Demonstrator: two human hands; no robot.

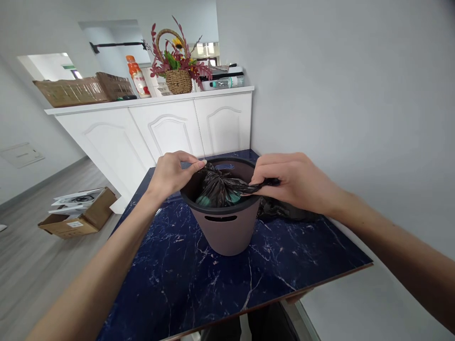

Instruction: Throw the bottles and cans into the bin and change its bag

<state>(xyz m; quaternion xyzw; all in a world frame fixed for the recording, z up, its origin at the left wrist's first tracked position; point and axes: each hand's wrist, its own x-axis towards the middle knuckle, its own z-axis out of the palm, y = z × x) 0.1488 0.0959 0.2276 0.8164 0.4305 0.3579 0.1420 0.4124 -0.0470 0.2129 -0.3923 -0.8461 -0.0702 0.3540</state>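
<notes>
Clearly, the left hand (pixel 174 173) pinches the black bag (pixel 219 184) above the bin (pixel 227 232)'s left rim; the right hand (pixel 289 180) clenches it opposite, both extended forward.

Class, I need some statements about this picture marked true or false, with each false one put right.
1. The left hand and the right hand both grip the black bag. True.
2. The bin lies on its side. False: it stands upright on the blue table.
3. A flower basket stands on the white cabinet. True.
4. The clear bottle stands upright. False: it lies on its side.
5. A cardboard box sits on the floor. True.
</notes>
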